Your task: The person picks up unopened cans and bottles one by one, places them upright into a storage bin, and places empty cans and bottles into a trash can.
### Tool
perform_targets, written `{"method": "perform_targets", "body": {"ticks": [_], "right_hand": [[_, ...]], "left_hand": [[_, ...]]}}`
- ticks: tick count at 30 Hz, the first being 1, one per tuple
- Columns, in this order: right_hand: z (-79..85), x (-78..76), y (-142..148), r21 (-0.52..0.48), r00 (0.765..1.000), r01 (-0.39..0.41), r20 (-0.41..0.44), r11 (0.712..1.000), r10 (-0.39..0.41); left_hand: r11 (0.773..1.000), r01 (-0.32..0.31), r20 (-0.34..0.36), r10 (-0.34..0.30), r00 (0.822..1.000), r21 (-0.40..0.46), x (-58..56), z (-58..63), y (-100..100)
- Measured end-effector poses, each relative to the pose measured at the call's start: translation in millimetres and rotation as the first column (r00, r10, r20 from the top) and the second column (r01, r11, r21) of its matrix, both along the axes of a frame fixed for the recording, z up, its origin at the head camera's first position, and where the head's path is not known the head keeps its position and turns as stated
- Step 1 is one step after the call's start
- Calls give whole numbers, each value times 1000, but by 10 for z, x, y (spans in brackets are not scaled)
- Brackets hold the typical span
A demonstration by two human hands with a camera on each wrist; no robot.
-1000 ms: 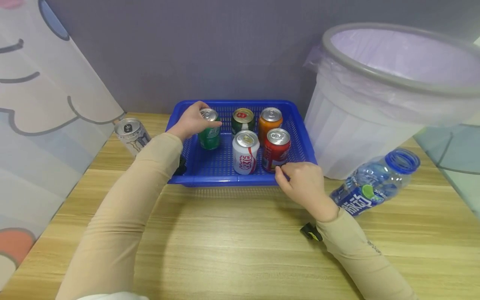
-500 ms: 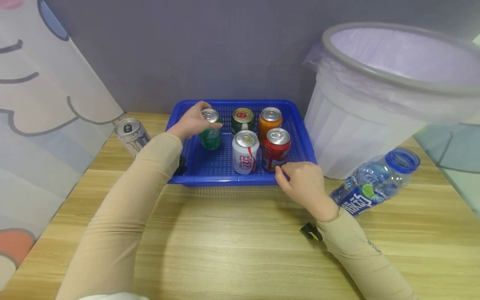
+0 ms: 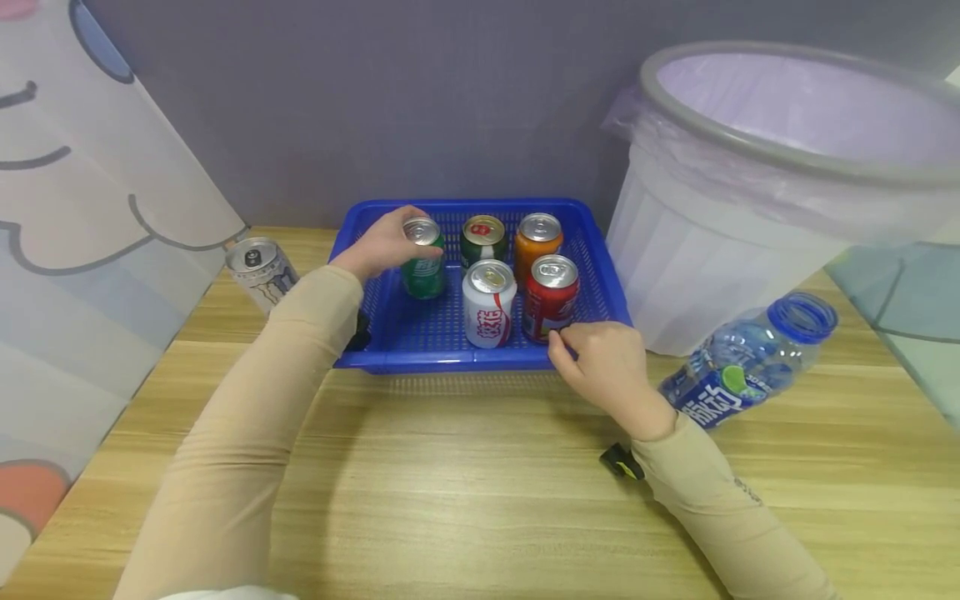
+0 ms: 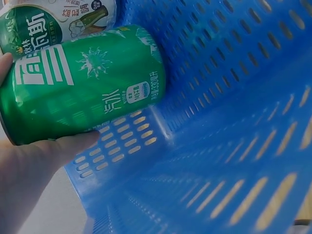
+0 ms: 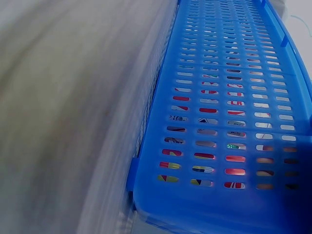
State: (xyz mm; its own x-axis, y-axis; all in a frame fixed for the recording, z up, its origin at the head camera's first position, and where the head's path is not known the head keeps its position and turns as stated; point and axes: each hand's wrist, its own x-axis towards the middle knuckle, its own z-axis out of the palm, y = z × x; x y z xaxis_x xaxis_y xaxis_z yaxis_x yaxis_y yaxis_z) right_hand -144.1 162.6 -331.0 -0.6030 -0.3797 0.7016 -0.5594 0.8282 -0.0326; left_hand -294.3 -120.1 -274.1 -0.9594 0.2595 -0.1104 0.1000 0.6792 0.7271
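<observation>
The upright green can (image 3: 424,282) is gripped by the nearer left hand (image 3: 385,245), the blue basket (image 3: 435,362) by the right hand (image 3: 609,367).

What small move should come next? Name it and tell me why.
I would probably ease the left hand off the green can, slowly: the can is upright inside the blue basket, held near its top, in the same basket as four other upright cans. Whether its base bears fully on the bottom is hard to tell, hence the slowness.
</observation>
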Motion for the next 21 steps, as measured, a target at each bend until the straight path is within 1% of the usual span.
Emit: {"method": "perform_targets", "body": {"ticks": [6, 15, 18, 21], "right_hand": [[2, -2, -7, 2, 1000, 3, 7, 1000, -3], [21, 3, 0, 11, 1000, 4, 16, 1000, -4], [17, 6, 2, 13, 1000, 4, 22, 1000, -5], [16, 5, 6, 15, 1000, 4, 21, 1000, -4]], "left_hand": [[1000, 13, 30, -13, 999, -19, 0, 22, -8], [998, 17, 16, -16, 1000, -65, 31, 65, -13], [998, 2, 31, -1, 1000, -55, 49, 84, -15], [1000, -18, 47, 19, 999, -20, 62, 109, -20]]}}
